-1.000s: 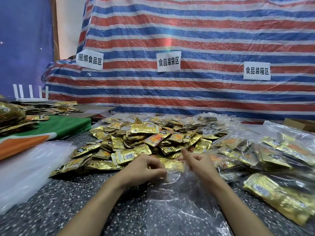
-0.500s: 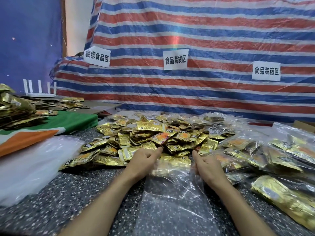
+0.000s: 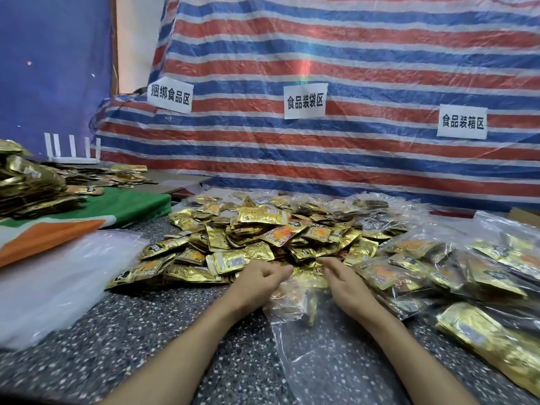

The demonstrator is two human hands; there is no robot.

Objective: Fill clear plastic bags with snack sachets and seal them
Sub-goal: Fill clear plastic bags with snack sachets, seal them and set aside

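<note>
- L hand (image 3: 260,280): at bag mouth, fingers curled inward. Whether it grips film or a sachet, can't tell.
- R hand (image 3: 346,283): opp. side of mouth, fingers bent toward L hand, tips at pile edge. Pinching or only touching, can't tell.
- Bag (image 3: 315,361): clear, flat on table (image 3: 146,346) btw forearms, mouth toward pile. A few gold sachets (image 3: 298,299) inside, near mouth.
- Pile (image 3: 263,229): loose gold sachets, just beyond hands.
- Filled bags (image 3: 438,273): heaped to R, against pile.
- Empty bags (image 3: 58,287): stack to L, beside green/orange cloth (image 3: 125,206).
- Tarp (image 3: 350,54): striped, behind table, w/ 3 paper signs (image 3: 304,101).
</note>
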